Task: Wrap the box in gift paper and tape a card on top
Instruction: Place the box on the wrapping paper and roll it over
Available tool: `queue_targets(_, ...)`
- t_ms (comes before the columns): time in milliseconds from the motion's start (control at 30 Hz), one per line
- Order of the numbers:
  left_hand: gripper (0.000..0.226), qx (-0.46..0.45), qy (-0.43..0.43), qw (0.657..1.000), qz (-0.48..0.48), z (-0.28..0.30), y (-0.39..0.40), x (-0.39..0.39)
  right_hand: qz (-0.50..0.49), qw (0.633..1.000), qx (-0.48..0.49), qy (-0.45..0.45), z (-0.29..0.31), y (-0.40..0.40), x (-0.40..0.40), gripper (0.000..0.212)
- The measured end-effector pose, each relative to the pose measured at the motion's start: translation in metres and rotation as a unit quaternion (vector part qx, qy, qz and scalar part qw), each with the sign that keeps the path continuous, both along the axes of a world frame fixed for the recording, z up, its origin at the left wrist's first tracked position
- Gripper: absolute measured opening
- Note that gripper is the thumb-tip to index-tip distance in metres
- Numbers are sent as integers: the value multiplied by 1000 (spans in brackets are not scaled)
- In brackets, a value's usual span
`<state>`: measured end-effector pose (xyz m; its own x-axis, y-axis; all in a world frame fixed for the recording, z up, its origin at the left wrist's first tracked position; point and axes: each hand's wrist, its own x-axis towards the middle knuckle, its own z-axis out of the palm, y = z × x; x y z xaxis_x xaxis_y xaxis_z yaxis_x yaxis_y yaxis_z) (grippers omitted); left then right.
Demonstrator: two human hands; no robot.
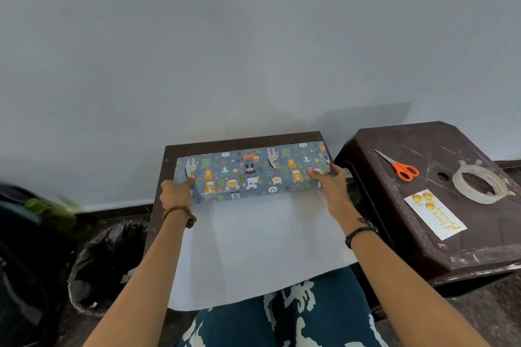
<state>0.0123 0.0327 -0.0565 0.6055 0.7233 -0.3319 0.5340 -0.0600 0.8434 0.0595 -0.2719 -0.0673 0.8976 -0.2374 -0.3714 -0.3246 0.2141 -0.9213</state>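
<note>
Blue gift paper with cartoon animals (251, 172) is folded over the box, which is hidden beneath it, on a small dark table (214, 142). The paper's white underside (253, 239) spreads toward me over the table and my lap. My left hand (176, 190) grips the folded paper at its left end, thumb on top. My right hand (329, 182) holds the right end the same way. A white greeting card with gold print (435, 214) lies on a brown plastic stool (451, 256) at the right, beside a roll of clear tape (479, 184).
Orange-handled scissors (400, 167) lie on the stool behind the tape. A bin lined with a black bag (104, 259) stands on the floor at the left, with dark bags and green leaves (53, 211) beyond it. A grey wall rises behind the table.
</note>
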Motion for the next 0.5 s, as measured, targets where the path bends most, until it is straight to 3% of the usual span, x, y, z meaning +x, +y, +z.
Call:
queue_targets(67,55,100,5,995,-28,3,-6,0,1,1000,1,-3,2,0,-1,68)
queue_targets(100,54,212,18,975,-60,7,-11,-2,2,1000,3,-4,2,0,-1,67)
queue_targets(133,53,345,23,933,-99,7,-14,-3,2,1000,3,-5,3,0,-1,67)
queue_targets(200,64,540,-11,809,-231,8,-23,-1,-2,1000,0,-7,3,0,-1,67)
queue_targets(267,59,579,-9,698,-420,10,-37,0,-7,1000,-1,-8,4,0,0,68)
queue_targets(300,51,550,24,676,-489,6,-44,2,-9,1000,2,-8,4,0,0,68)
queue_targets(367,52,521,76,659,-537,1,-51,1,-12,1000,15,-7,3,0,1,70)
queue_targets(500,58,582,106,628,-506,-16,-53,-5,-11,1000,20,-8,1,-1,1,70)
